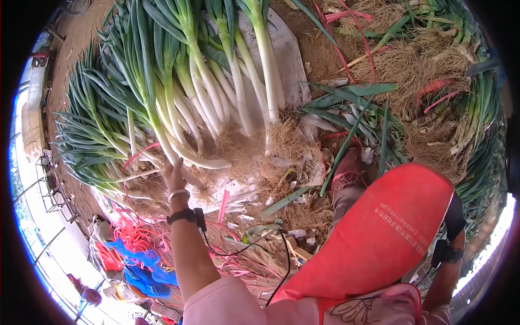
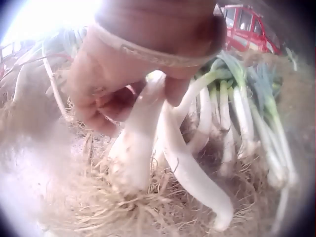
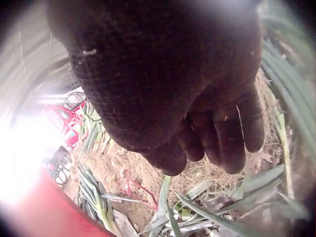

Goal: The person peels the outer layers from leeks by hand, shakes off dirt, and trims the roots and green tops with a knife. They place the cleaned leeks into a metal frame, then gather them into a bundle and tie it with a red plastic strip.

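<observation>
My bare left hand [image 1: 174, 177] [image 2: 133, 69] holds the white lower stalk of a long green onion [image 1: 161, 134] [image 2: 140, 140], its fingers and thumb around it just above the roots. Beside that stalk, a bent white one [image 1: 205, 162] [image 2: 195, 180] curves away. More onions [image 1: 208, 92] [image 2: 242, 118] lie in a row on a pale sheet [image 1: 287, 46], with brown roots toward me. My right hand [image 1: 455, 216] [image 3: 187, 89], in a dark glove, hangs at the far right with loosely extended fingers, away from the row, holding nothing visible.
Root clumps and bundled onions [image 1: 422, 65] [image 3: 113, 163] lie on the right. Loose green leaves [image 1: 357, 108] [image 3: 222, 217] litter the ground. Red cloth [image 1: 374, 233] covers my leg, above a shoe [image 1: 349, 165]. Pink strings [image 1: 138, 233] and blue material [image 1: 146, 271] lie at lower left.
</observation>
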`<state>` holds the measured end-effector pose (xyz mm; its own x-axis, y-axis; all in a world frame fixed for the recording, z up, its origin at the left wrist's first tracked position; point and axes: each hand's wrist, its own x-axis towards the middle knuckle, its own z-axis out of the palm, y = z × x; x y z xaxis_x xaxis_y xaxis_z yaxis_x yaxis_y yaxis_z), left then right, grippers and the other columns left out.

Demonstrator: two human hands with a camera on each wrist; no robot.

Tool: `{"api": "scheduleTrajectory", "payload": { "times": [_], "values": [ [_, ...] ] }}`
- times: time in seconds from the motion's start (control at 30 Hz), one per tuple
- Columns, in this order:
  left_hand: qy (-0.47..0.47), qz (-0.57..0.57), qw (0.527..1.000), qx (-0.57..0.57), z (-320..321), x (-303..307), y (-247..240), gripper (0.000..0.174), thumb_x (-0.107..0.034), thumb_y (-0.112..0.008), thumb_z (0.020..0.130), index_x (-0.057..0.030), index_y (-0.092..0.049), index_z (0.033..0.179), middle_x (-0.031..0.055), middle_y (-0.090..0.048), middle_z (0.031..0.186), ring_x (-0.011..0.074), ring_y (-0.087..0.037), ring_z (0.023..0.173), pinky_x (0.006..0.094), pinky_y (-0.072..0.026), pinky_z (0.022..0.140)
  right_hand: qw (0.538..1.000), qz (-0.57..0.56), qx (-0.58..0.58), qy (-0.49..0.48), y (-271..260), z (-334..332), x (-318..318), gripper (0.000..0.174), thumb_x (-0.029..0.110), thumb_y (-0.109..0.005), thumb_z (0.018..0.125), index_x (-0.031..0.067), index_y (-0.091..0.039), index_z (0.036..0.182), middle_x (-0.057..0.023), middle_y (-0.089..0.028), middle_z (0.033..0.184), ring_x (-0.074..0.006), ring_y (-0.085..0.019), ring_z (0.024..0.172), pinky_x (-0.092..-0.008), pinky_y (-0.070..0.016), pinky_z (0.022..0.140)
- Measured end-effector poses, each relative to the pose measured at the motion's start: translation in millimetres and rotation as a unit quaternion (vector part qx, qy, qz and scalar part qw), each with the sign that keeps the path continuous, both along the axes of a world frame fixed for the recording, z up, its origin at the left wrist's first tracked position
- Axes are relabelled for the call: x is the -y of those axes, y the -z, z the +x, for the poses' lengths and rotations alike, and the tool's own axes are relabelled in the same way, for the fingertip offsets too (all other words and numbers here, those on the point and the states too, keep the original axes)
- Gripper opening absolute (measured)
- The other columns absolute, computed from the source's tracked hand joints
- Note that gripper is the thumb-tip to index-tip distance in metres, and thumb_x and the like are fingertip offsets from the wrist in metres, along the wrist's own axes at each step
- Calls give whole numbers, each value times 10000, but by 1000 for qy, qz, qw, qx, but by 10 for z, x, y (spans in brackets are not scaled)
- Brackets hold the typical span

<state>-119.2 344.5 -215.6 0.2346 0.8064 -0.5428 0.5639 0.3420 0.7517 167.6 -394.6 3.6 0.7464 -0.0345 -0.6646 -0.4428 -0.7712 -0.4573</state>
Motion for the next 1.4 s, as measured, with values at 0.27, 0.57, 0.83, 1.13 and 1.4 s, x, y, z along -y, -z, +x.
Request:
{"api": "scheduleTrajectory", "payload": {
  "times": [0.27,0.57,0.83,1.13,1.4],
  "values": [
    [1,-136,959,248,1459,1710,-890,262,-182,-642,872,-12,-578,1060,78,-576,885,178,-594,806,287,-508,678,976,184,35,-109,-321,252,-2010,331,204,-553,940,-21,-566,1182,-168,-592,1195,-303,-573,1078,-388,-450,923],
    [101,-207,934,274,2014,2644,-1407,334,-316,-610,914,-2,-557,1016,75,-633,885,162,-635,801,282,-531,648,834,156,24,-528,95,399,-3709,501,239,-590,890,24,-460,1323,-128,-621,1086,-199,-594,914,-319,-478,815],
    [-211,63,975,-16,640,1139,454,511,-321,-780,745,1,-570,1082,86,-583,823,185,-562,706,314,-465,510,868,209,18,-450,-277,490,-3539,453,231,-601,875,16,-495,1258,-118,-620,1023,-190,-588,875,-319,-474,787],
    [-121,144,937,-293,498,868,512,787,-442,-814,626,97,-561,1140,245,-636,1040,343,-644,945,415,-499,877,876,208,21,-435,-351,558,-3376,401,222,-614,857,6,-534,1185,-107,-619,952,-179,-581,832,-318,-469,755],
    [-71,312,920,-227,152,50,-162,462,-284,-723,783,81,-533,993,204,-614,962,283,-629,858,404,-506,729,878,224,27,-421,-326,527,-3625,357,214,-625,841,-2,-569,1120,-96,-619,889,-169,-575,794,-318,-464,727]
  ]
}}
